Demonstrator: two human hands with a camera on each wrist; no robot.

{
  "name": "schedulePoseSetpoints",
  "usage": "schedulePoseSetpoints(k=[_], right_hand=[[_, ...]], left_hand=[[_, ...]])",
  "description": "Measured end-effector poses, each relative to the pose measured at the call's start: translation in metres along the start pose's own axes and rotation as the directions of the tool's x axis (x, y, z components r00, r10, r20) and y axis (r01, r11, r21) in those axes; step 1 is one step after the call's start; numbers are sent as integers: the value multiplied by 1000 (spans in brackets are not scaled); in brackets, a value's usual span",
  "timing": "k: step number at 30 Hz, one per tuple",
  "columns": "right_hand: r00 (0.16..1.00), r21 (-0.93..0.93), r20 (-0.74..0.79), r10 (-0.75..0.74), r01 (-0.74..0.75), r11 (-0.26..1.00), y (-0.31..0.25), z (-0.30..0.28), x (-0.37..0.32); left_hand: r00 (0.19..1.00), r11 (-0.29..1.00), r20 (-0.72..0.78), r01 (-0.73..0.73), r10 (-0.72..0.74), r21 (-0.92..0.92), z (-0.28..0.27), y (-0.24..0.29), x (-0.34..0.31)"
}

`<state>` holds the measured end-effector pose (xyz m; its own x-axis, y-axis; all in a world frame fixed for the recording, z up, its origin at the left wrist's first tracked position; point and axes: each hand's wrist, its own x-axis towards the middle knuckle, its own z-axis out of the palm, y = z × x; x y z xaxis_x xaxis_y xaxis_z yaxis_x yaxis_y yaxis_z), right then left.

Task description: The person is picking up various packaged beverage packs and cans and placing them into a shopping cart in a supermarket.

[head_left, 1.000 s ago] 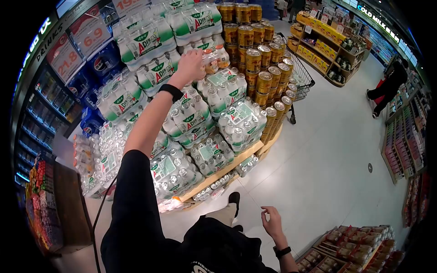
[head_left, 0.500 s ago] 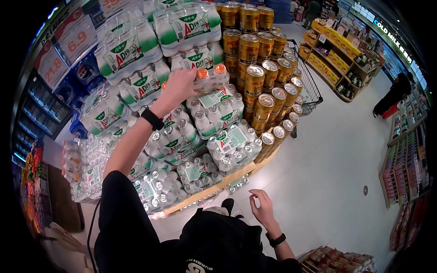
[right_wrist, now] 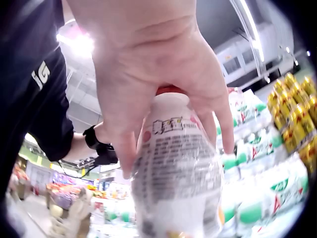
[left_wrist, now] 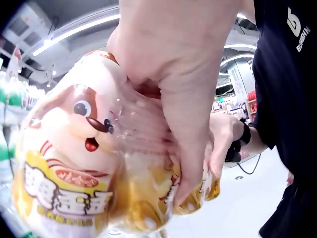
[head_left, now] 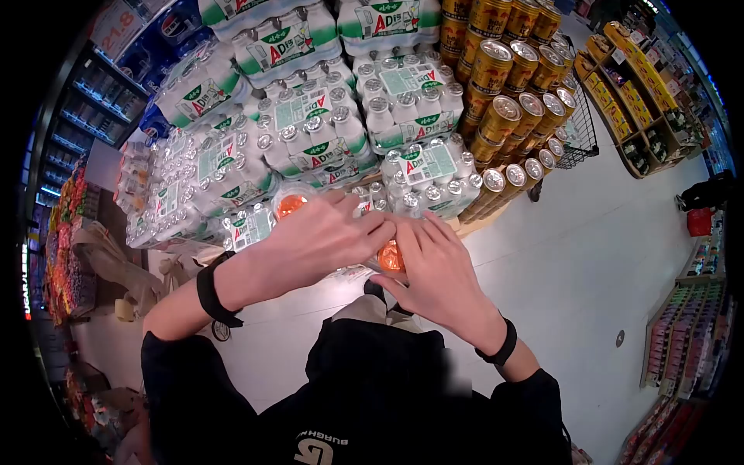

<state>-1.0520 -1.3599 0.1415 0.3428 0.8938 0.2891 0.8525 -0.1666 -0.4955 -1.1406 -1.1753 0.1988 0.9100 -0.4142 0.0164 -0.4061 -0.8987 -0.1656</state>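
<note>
White and green shrink-wrapped bottles form the broad display (head_left: 310, 124), stacked in tiers, with columns of gold cans (head_left: 504, 112) beside them and a black wire cart (head_left: 585, 136) behind the cans. Closer in is the person's black top (head_left: 364, 380). Between this top and the display is the bottle pack (left_wrist: 81, 144), wrapped in clear film, a cartoon dog's face on one bottle. The left hand (head_left: 310, 240) is clamped on one part of it, fingers and thumb bent over the top; the right hand (head_left: 442, 275) grips the other end, fingers spread around a bottle's neck. Smallest are the orange caps (head_left: 292, 205).
</note>
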Motion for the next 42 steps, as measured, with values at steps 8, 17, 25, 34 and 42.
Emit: schedulePoseSetpoints(k=[8,17,25,34,42], right_hand=[[781,550,577,238,-587,593,-15,122,-92],[758,721,571,315,-647,249,-74,152,-46],[819,656,341,462,-560,507,-244,147,158],[871,400,229,434,-491,774,-287,232,382],[934,122,12,357,-356,927,-301,285,468]], left_hand=[[800,835,470,-70,374,-546,103,54,-29],[886,736,-237,155,-399,-659,64,7,-174],[668,498,-316,94,-673,-862,71,-64,-325],[513,443,-273,243,-814,-863,97,-229,-398],[401,333,-233,200,-886,-922,128,-303,-408]])
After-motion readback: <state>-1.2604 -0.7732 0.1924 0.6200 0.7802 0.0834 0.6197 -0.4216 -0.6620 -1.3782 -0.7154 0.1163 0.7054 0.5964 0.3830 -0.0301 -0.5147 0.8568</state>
